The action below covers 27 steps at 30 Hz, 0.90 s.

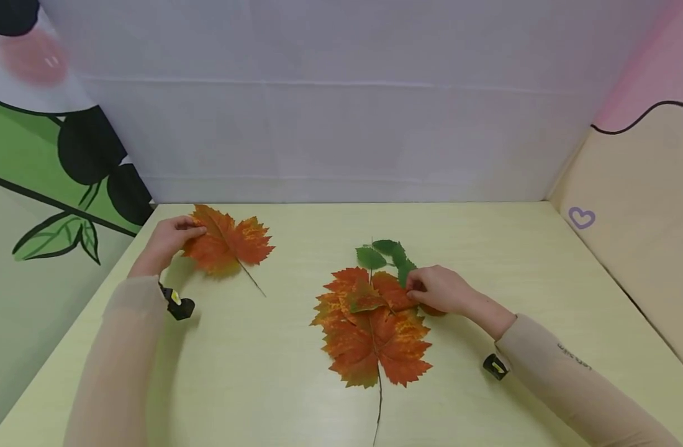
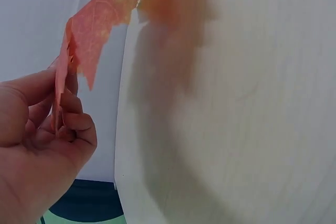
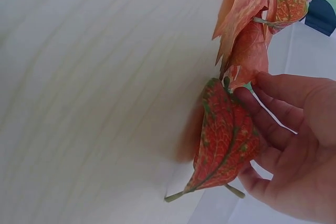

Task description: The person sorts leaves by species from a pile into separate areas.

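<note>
My left hand (image 1: 171, 242) pinches the edge of an orange maple leaf (image 1: 224, 239), held over the table's far left corner, its thin stem pointing down to the right. In the left wrist view, thumb and fingers grip the folded leaf edge (image 2: 63, 82). My right hand (image 1: 439, 288) pinches the edge of a smaller orange-red leaf (image 1: 394, 288) that lies over a large orange maple leaf (image 1: 375, 341). Beside its fingers in the right wrist view is a red leaf with green specks (image 3: 226, 140), largely hidden in the head view. A green leaf sprig (image 1: 370, 257) shows behind the pile.
The pale wooden table (image 1: 263, 372) meets a white backdrop (image 1: 341, 136) at its far edge. Painted panels stand at both sides, the right one bearing a purple heart (image 1: 582, 217). The large maple leaf's long stem (image 1: 380, 397) runs toward the near edge.
</note>
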Each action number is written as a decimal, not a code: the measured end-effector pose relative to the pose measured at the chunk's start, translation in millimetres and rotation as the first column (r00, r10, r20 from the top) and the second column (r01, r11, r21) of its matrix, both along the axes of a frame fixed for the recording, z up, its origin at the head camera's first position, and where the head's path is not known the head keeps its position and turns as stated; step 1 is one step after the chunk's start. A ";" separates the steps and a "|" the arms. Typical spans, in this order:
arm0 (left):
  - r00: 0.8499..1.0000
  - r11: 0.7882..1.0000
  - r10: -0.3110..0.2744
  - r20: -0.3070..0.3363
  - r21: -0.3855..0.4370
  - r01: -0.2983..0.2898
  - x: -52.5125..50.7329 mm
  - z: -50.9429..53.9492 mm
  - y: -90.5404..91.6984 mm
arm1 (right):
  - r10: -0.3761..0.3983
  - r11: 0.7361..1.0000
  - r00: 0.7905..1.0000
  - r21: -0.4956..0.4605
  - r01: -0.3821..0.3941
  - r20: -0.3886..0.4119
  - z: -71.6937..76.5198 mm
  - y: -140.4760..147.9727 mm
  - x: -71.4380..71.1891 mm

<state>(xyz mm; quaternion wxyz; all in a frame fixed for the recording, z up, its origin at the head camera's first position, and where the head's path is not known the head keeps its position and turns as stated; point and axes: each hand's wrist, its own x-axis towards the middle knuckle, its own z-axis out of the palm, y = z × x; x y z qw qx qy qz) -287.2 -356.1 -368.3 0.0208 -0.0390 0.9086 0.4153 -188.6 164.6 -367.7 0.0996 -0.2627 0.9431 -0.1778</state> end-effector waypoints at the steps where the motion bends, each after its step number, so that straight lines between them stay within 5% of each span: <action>1: 1.000 1.000 -0.006 0.001 0.006 0.006 -1.0 1.4 -0.2 | 0.001 1.000 1.000 0.002 -0.001 -0.003 -0.1 0.2 -0.2; 19: 0.988 0.999 0.028 0.151 -0.031 -0.024 -14.7 19.6 -3.7 | -0.004 1.000 1.000 0.015 0.004 0.003 -3.2 0.0 -1.0; 27: 0.994 0.987 -0.030 0.102 -0.155 0.046 -21.3 23.8 -3.5 | -0.004 1.000 1.000 0.007 0.004 0.006 -2.9 1.1 0.2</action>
